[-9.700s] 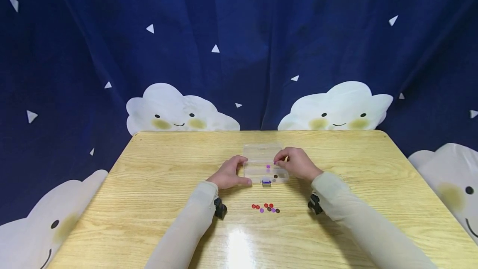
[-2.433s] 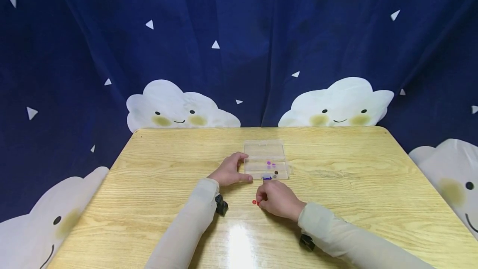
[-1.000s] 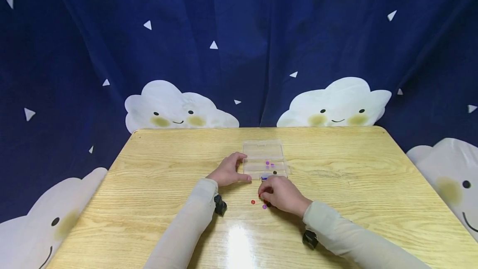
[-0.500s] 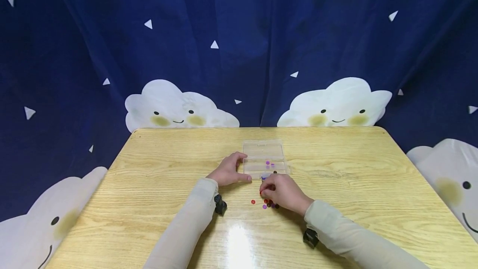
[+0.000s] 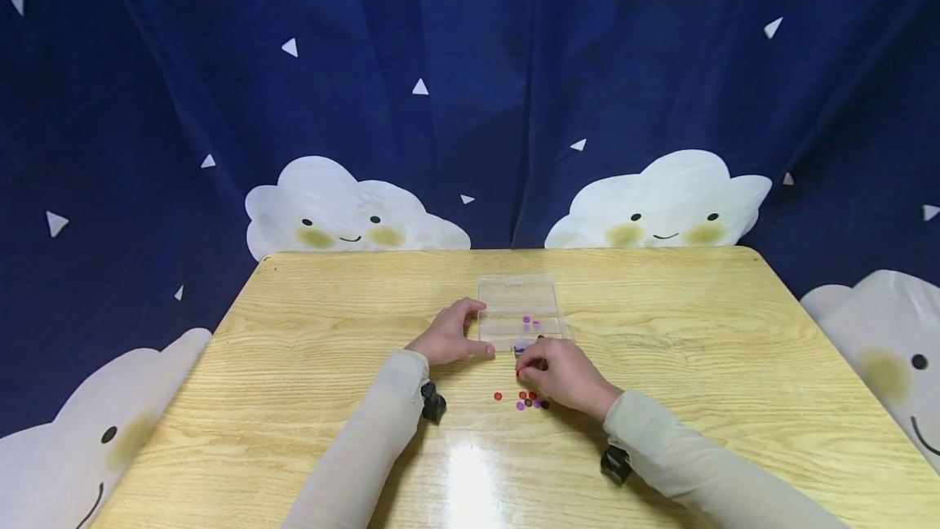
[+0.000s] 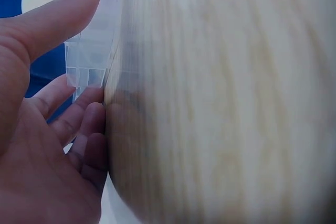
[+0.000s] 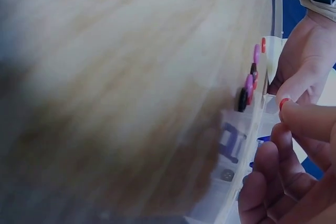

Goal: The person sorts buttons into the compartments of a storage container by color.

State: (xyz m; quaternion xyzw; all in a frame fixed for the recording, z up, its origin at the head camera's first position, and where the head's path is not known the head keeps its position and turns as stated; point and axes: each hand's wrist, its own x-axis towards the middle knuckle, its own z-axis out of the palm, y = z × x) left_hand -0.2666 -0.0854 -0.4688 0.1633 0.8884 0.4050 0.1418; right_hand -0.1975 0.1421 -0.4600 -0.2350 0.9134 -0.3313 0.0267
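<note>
An open clear plastic box sits in the middle of the table, its lid laid back. My left hand grips its left end, thumb at the front corner and fingers along the side; those fingers curl beside the box. Between thumb and index finger my right hand pinches a red button, just in front of the box. Two purple buttons lie in the box's rear compartment. A black button in the front one is mostly hidden behind the right hand.
Loose buttons lie on the table in front of the box: a separate red button and a cluster of red, purple and black ones. A blue-marked latch is on the box's front. Behind the table hangs a navy curtain.
Earlier my right hand was at the box with a purple button. It then came down to the loose buttons, and has lifted a red one toward the box. The left hand stays put.
</note>
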